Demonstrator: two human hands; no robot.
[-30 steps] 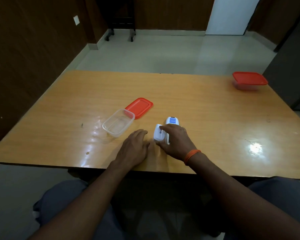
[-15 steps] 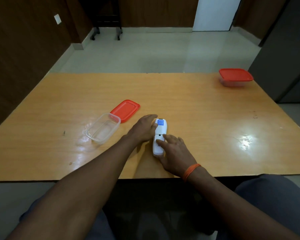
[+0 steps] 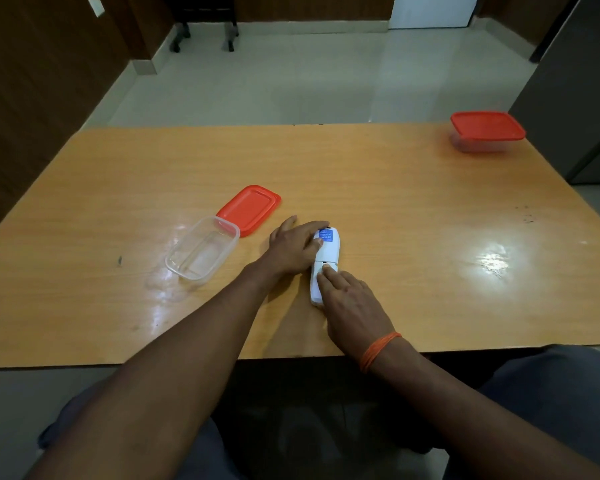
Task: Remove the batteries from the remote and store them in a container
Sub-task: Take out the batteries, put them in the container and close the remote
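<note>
Your white remote [image 3: 326, 258] lies back-up at frame centre on the table [image 3: 413, 209]. Your left hand [image 3: 293, 245] pins its far end, fingers curled over it; your right hand [image 3: 352, 301] presses spread fingertips on the battery cover. The clear container [image 3: 203, 249] sits lidless to the left.
</note>
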